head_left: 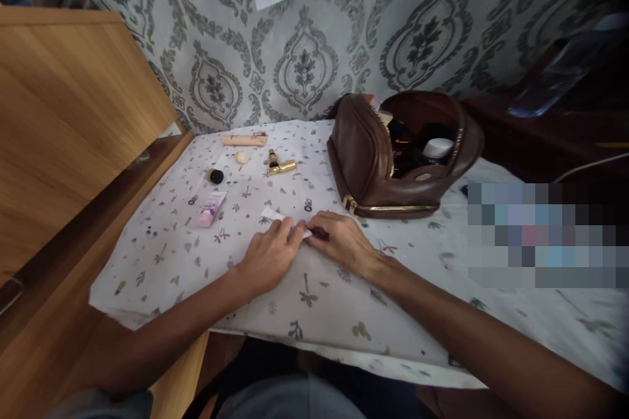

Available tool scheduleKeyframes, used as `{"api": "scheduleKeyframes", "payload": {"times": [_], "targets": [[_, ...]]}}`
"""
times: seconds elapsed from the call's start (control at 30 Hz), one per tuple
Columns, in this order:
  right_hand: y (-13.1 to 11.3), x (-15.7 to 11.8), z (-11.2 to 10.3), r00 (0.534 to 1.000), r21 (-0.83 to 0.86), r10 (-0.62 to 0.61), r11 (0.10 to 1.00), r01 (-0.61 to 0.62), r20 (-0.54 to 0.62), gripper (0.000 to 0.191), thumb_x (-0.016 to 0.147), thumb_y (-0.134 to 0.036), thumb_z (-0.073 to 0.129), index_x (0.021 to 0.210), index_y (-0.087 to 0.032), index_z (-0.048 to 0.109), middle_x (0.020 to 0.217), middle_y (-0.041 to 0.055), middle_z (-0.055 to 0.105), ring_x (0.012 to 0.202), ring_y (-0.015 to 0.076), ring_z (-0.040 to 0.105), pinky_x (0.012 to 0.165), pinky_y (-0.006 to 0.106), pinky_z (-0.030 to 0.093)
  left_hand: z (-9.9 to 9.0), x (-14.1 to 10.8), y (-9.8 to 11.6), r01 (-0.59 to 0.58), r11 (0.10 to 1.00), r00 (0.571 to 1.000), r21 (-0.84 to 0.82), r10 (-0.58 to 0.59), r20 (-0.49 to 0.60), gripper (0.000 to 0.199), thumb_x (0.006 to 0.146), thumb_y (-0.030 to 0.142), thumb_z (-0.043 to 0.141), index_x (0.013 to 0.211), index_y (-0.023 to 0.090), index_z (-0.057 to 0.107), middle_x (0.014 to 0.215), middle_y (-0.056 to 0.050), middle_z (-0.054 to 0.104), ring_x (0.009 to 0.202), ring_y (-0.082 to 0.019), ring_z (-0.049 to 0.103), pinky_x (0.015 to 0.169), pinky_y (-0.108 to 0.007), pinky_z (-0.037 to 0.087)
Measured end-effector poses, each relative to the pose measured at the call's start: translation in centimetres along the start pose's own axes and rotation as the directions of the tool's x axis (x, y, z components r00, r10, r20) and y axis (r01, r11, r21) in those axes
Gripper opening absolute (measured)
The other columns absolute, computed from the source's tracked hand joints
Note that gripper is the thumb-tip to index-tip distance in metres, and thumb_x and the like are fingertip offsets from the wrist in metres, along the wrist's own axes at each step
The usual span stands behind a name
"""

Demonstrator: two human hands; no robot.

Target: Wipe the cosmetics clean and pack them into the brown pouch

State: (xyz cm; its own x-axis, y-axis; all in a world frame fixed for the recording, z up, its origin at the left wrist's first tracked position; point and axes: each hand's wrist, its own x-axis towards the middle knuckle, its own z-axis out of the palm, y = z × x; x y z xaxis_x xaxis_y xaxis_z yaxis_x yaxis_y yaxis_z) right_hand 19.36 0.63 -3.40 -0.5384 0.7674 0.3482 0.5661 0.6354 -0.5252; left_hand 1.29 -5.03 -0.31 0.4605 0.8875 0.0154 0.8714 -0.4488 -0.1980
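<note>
A slim white tube (272,214) lies at the middle of the cloth-covered table, its far end pointing up and left. My left hand (273,252) has its fingers closed on the tube from the left. At the tube's near end my right hand (340,242) is pinched on something dark and small, too hidden to name. The fingertips of both hands almost meet. Left of my hands lies a pink and purple tube (212,209). Beyond them are a gold tube (282,167) and a small beige bottle with a black part (272,157).
An open brown bag (366,157) with a white-lidded jar (439,147) inside stands at the back right. A peach tube (244,140), a yellowish item (241,157) and a black-capped jar (215,176) lie back left. A wooden cabinet (73,105) borders the left side.
</note>
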Motion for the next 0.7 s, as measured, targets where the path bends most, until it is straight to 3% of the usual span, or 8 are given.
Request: {"api": "scheduleKeyframes", "payload": {"times": [0.13,0.3,0.43,0.5,0.57,0.63,0.7], "targets": [[-0.2,0.1,-0.1,1.0,0.036,0.016,0.999,-0.016,-0.014,0.006,0.084,-0.019,0.065,0.078,-0.018,0.066,0.07,0.0001,0.06,0.064,0.0135,0.055,0.06,0.023,0.038,0.2,0.2,-1.9,0.103,0.995,0.994,-0.006,-0.102,0.037,0.054,0.095,0.009,0.038,0.147,0.023,0.036,0.123,-0.013,0.052,0.111,-0.027,0.058,0.075,-0.035,0.057],[-0.6,0.2,-0.5,0.996,0.093,0.094,0.991,-0.093,-0.01,0.007,0.082,-0.018,0.064,0.076,-0.018,0.068,0.068,-0.0004,0.062,0.06,0.0119,0.054,0.059,0.023,0.038,0.4,0.5,-5.3,0.23,0.973,0.97,0.005,-0.23,0.076,0.052,0.095,0.009,0.038,0.146,0.02,0.041,0.121,-0.013,0.053,0.107,-0.027,0.06,0.08,-0.039,0.056],[-0.8,0.3,-0.6,0.976,0.238,0.217,0.947,-0.215,0.02,0.012,0.08,-0.024,0.062,0.074,-0.018,0.071,0.063,-0.0011,0.062,0.057,0.012,0.052,0.056,0.023,0.038,0.4,0.4,-5.8,0.248,0.968,0.969,-0.037,-0.248,0.006,0.045,0.098,0.015,0.039,0.142,0.02,0.046,0.116,-0.012,0.054,0.102,-0.024,0.062,0.08,-0.036,0.056],[-0.8,0.4,-0.5,0.956,0.369,0.291,0.885,-0.285,0.04,0.016,0.077,-0.03,0.062,0.071,-0.017,0.071,0.061,-0.0012,0.062,0.056,0.0122,0.051,0.055,0.024,0.038,0.3,0.2,-4.9,0.202,0.977,0.974,-0.063,-0.207,-0.088,0.043,0.1,0.019,0.035,0.142,0.02,0.046,0.113,-0.011,0.055,0.1,-0.022,0.062,0.077,-0.034,0.058],[-0.7,0.6,-0.5,0.938,0.525,0.342,0.788,-0.321,0.059,0.021,0.072,-0.037,0.065,0.065,-0.017,0.068,0.058,-0.0016,0.059,0.055,0.0117,0.048,0.053,0.024,0.036,0.1,0.3,-3.5,0.063,0.996,0.977,-0.06,-0.074,-0.202,0.041,0.102,0.023,0.034,0.142,0.02,0.044,0.114,-0.011,0.056,0.103,-0.022,0.061,0.075,-0.032,0.059],[-0.8,0.8,-0.6,0.929,0.669,0.358,0.668,-0.326,0.095,0.028,0.065,-0.044,0.07,0.06,-0.017,0.063,0.055,-0.0029,0.055,0.053,0.0105,0.044,0.051,0.024,0.034,-0.1,0.6,-2.2,-0.11,0.994,0.948,-0.007,0.103,-0.3,0.04,0.103,0.026,0.035,0.142,0.018,0.043,0.121,-0.014,0.056,0.114,-0.023,0.056,0.079,-0.032,0.059],[-1.0,0.9,-0.8,0.92,0.756,0.364,0.557,-0.343,0.149,0.032,0.06,-0.046,0.075,0.058,-0.017,0.061,0.052,-0.0046,0.05,0.051,0.0088,0.038,0.049,0.023,0.03,-0.4,1.0,-1.3,-0.201,0.976,0.912,0.078,0.216,-0.348,0.037,0.103,0.023,0.035,0.137,0.013,0.046,0.129,-0.017,0.054,0.122,-0.025,0.051,0.081,-0.032,0.059]]}}
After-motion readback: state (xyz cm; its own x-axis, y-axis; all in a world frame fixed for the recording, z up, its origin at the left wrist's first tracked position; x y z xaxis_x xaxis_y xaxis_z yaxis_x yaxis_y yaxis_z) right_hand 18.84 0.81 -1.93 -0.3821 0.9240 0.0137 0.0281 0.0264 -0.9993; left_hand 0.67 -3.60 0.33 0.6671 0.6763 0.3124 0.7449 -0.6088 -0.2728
